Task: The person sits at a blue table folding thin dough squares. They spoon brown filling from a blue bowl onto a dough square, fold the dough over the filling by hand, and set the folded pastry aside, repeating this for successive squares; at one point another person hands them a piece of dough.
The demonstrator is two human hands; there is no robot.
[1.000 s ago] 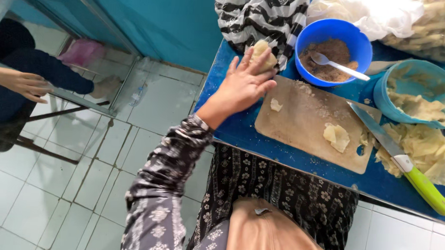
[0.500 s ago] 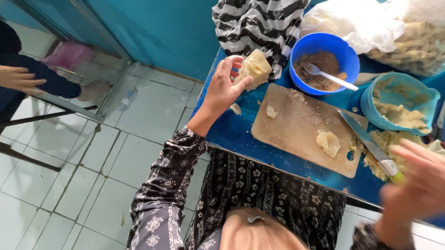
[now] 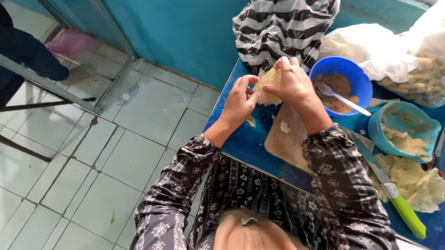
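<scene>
Pinching pale dough wrapper (image 3: 267, 87): left hand (image 3: 240, 103) and right hand (image 3: 292, 83) fingers clamped on it, above wooden cutting board (image 3: 286, 142), beside blue filling bowl (image 3: 355, 78).

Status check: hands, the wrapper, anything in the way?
Left hand and right hand both pinch the pale wrapper. Held above the cutting board. Nothing blocking; blue bowl beside.

On the desk (image 3: 241, 140), the bowl (image 3: 355, 75) sits behind the cutting board (image 3: 288, 142); the knife (image 3: 392, 192) lies right of the board, the bag (image 3: 280, 23) left of the bowl.
</scene>
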